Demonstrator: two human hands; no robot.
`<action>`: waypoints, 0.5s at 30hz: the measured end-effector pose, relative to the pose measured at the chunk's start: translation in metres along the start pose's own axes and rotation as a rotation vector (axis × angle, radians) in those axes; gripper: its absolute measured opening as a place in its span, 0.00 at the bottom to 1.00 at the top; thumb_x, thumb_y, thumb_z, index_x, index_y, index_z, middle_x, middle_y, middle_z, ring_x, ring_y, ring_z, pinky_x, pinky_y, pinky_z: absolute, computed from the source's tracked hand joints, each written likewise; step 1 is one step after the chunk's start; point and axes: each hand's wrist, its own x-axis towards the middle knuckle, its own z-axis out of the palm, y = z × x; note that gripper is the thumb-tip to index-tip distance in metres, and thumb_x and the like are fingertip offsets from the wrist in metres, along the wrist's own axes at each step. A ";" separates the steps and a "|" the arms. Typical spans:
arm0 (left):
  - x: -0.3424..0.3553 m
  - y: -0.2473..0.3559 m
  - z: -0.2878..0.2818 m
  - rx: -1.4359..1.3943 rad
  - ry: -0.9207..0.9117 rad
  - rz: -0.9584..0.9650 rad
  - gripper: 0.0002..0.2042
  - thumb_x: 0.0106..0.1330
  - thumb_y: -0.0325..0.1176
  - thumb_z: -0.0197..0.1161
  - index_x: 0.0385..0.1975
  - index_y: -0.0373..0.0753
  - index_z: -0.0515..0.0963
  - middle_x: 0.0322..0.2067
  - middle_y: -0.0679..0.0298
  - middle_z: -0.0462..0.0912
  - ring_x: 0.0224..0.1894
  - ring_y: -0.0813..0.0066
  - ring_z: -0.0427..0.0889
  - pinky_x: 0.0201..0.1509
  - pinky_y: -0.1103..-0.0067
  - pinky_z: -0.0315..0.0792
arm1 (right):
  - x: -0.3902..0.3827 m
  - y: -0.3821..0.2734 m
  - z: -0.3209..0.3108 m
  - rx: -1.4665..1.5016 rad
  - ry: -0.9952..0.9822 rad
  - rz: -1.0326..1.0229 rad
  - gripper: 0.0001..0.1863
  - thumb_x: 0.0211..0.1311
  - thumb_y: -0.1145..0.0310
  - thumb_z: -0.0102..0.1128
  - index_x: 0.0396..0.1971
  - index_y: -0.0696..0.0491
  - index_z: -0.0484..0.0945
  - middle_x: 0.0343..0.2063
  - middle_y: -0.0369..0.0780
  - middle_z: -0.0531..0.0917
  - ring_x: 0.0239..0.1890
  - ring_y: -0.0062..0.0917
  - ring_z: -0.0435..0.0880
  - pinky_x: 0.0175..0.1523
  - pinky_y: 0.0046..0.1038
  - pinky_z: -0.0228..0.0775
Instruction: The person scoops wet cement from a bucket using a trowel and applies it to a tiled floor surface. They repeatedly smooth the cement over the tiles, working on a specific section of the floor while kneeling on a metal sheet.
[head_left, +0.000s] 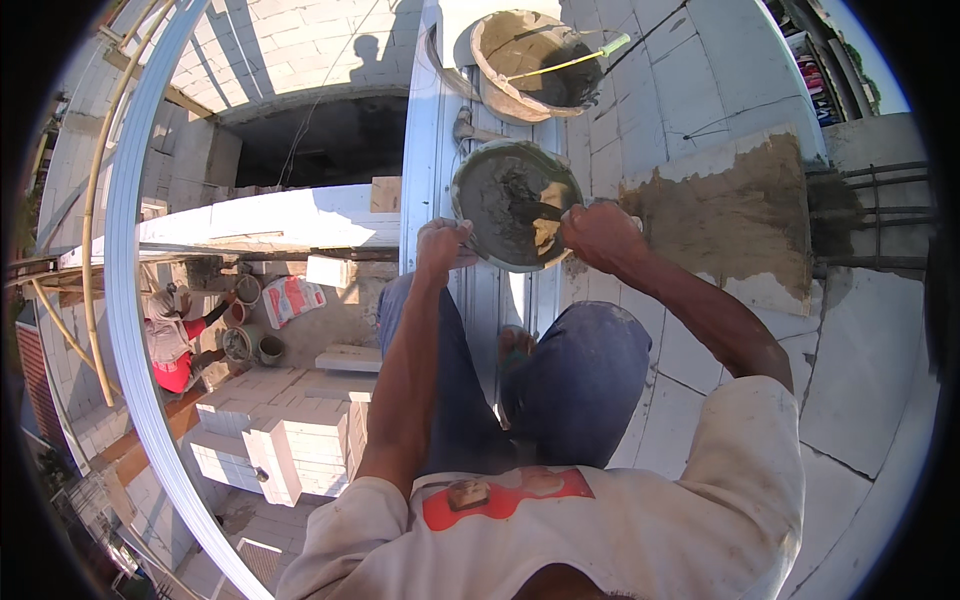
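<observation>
A round bucket [466, 185] of wet grey mortar [500, 215] stands in front of my knees on the pale metal planking. My left hand [445, 247] is closed at the bucket's near left rim. In my right hand [603, 237], fingers wrapped round its handle, is a trowel [540, 211]; its dark blade dips into the mortar at the right side of the bucket. The fist hides the handle. Just beyond, a larger mortar-smeared tub [490, 85] has a yellow rod with a green grip [615, 45] lying across it.
A mortar-stained board [735, 220] lies right on the pale block wall, near projecting steel bars [885, 210]. A hammer-like tool [475, 130] rests between the containers. Lower down on the left, a person [172, 340] crouches by several buckets and a sack [293, 300]. A metal rail [135, 250] curves along the left.
</observation>
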 end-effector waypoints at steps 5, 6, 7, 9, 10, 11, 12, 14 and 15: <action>-0.005 -0.003 -0.009 0.013 -0.005 0.005 0.13 0.71 0.35 0.66 0.44 0.29 0.78 0.38 0.53 0.85 0.36 0.59 0.89 0.40 0.70 0.89 | 0.019 0.015 -0.046 0.097 0.050 0.251 0.07 0.57 0.71 0.65 0.31 0.54 0.90 0.31 0.42 0.89 0.35 0.36 0.91 0.37 0.41 0.83; -0.001 -0.001 -0.007 0.010 -0.030 -0.014 0.13 0.71 0.35 0.66 0.44 0.29 0.78 0.38 0.53 0.85 0.36 0.59 0.89 0.40 0.70 0.89 | 0.032 0.018 -0.034 0.104 -0.014 0.264 0.07 0.57 0.71 0.65 0.31 0.53 0.90 0.31 0.42 0.89 0.36 0.36 0.91 0.37 0.41 0.83; 0.001 -0.001 -0.007 0.011 -0.045 -0.037 0.13 0.71 0.35 0.66 0.44 0.29 0.78 0.38 0.53 0.85 0.36 0.59 0.89 0.41 0.70 0.89 | 0.052 0.019 -0.009 0.120 -0.076 0.270 0.06 0.57 0.71 0.65 0.31 0.53 0.90 0.31 0.42 0.89 0.37 0.36 0.91 0.37 0.40 0.83; 0.005 0.002 -0.003 0.011 -0.077 -0.035 0.12 0.70 0.34 0.66 0.42 0.29 0.78 0.36 0.53 0.85 0.34 0.61 0.89 0.38 0.70 0.89 | 0.078 0.015 0.023 0.088 -0.140 0.268 0.06 0.57 0.70 0.66 0.30 0.51 0.91 0.31 0.41 0.90 0.38 0.35 0.92 0.37 0.39 0.83; 0.005 0.005 -0.005 0.007 -0.080 -0.034 0.12 0.70 0.34 0.66 0.41 0.29 0.78 0.35 0.54 0.85 0.33 0.62 0.89 0.36 0.70 0.88 | 0.092 0.008 0.033 0.056 -0.135 0.241 0.06 0.57 0.70 0.66 0.29 0.50 0.91 0.31 0.41 0.90 0.39 0.35 0.92 0.37 0.38 0.83; 0.007 0.008 -0.004 0.015 -0.092 -0.017 0.12 0.70 0.34 0.66 0.41 0.29 0.78 0.35 0.54 0.85 0.33 0.62 0.89 0.37 0.70 0.88 | 0.099 0.008 0.042 0.024 -0.131 0.218 0.05 0.57 0.69 0.67 0.29 0.49 0.91 0.30 0.41 0.90 0.39 0.35 0.92 0.36 0.38 0.83; 0.002 0.005 -0.006 0.015 -0.088 -0.015 0.12 0.70 0.34 0.66 0.41 0.29 0.78 0.35 0.53 0.85 0.33 0.62 0.89 0.37 0.70 0.88 | 0.100 0.004 0.042 0.037 -0.108 0.175 0.05 0.56 0.69 0.67 0.28 0.49 0.91 0.30 0.41 0.90 0.38 0.34 0.92 0.36 0.37 0.83; -0.002 -0.002 -0.009 0.013 -0.067 -0.022 0.13 0.70 0.34 0.66 0.41 0.28 0.78 0.34 0.53 0.86 0.32 0.62 0.90 0.37 0.70 0.88 | 0.091 0.004 0.042 0.063 -0.065 0.098 0.04 0.56 0.68 0.68 0.27 0.49 0.90 0.29 0.39 0.90 0.37 0.34 0.92 0.34 0.36 0.82; 0.000 -0.002 -0.008 0.006 -0.056 -0.025 0.13 0.70 0.34 0.66 0.41 0.28 0.78 0.34 0.52 0.86 0.32 0.62 0.90 0.37 0.70 0.88 | 0.085 0.002 0.041 0.051 -0.059 0.072 0.04 0.56 0.68 0.68 0.27 0.49 0.90 0.28 0.39 0.89 0.36 0.33 0.92 0.34 0.36 0.82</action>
